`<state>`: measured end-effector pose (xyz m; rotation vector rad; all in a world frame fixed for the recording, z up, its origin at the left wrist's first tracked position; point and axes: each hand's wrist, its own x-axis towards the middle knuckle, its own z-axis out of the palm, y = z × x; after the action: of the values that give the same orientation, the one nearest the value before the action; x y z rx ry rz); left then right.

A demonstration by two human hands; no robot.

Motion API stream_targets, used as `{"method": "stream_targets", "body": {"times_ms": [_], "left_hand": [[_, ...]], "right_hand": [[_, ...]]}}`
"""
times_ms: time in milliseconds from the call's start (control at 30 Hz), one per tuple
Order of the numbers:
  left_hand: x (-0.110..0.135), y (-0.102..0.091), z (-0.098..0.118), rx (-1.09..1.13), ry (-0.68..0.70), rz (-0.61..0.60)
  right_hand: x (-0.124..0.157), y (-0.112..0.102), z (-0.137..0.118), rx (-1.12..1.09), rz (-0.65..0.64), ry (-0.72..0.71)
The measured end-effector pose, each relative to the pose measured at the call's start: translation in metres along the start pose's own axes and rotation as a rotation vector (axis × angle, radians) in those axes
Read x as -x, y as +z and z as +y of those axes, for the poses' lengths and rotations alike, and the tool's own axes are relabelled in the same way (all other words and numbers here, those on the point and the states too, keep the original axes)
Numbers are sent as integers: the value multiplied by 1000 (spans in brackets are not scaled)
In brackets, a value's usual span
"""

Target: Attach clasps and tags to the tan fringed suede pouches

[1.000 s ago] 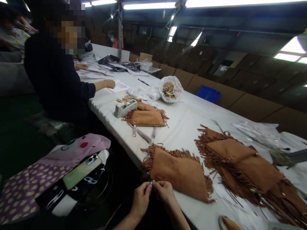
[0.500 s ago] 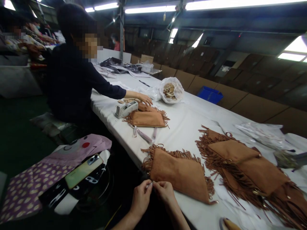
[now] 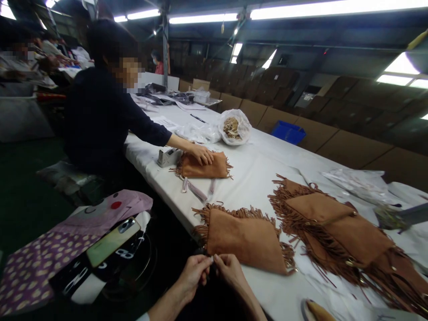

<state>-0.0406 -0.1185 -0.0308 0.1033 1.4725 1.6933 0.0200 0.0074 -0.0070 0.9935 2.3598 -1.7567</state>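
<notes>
At the near edge of the table, my left hand (image 3: 193, 273) is closed in a pinch, its thumb and forefinger pressed together. My right hand (image 3: 231, 271) pinches right beside it, the fingertips of both nearly meeting. Whatever lies between them is too small to make out. Just beyond my hands a tan fringed suede bag (image 3: 245, 240) lies flat on the white-covered table (image 3: 247, 189), its fringe along the far and side edges. To the right, several similar fringed bags (image 3: 354, 232) are piled over one another.
A co-worker's hand (image 3: 202, 154) rests on another fringed bag (image 3: 200, 168), beside a tape dispenser (image 3: 166, 157). Behind is a plastic bag of tan strips (image 3: 232, 128). At left lie a phone (image 3: 113, 240) and purple dotted cloth (image 3: 43, 263); scissors (image 3: 317, 310) sit at lower right.
The co-worker's hand has come down and nearer, onto the front bag. My left hand has turned slightly; both my hands stay pinched together. The view has shifted a little.
</notes>
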Motion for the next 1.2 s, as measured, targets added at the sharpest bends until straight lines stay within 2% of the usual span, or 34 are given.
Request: {"method": "stream_targets", "body": {"times_ms": [67, 200, 267, 367, 467, 700, 800, 867, 967, 1033, 1133, 1200], "left_hand": [[1, 1, -1, -26, 22, 31], [7, 1, 1, -119, 111, 98], [11, 2, 2, -226, 208, 146], [16, 5, 3, -388, 337, 195], [18, 5, 2, -430, 370, 207], [12, 4, -3, -251, 321, 105], [11, 9, -8, -77, 244, 106], [10, 11, -10, 129, 130, 85], [7, 8, -6, 394, -56, -21], [5, 2, -1, 457, -122, -104], [4, -5, 5, 504, -179, -207], [3, -6, 5, 534, -200, -254]], "right_hand": [[10, -4, -1, 55, 67, -22], [36, -13, -6, 219, 329, -132], [45, -10, -9, 220, 346, -155], [47, 7, -15, 118, 236, -140], [39, 25, -17, -70, 153, -103], [25, 33, -3, -482, 65, 31], [27, 33, 0, -656, 7, 152], [28, 31, -3, -788, -42, 227], [30, 25, -10, -1002, -174, 306], [31, 19, -15, -1118, -311, 352], [32, 13, -19, -1163, -484, 381], [33, 13, -19, -1073, -474, 345]]}}
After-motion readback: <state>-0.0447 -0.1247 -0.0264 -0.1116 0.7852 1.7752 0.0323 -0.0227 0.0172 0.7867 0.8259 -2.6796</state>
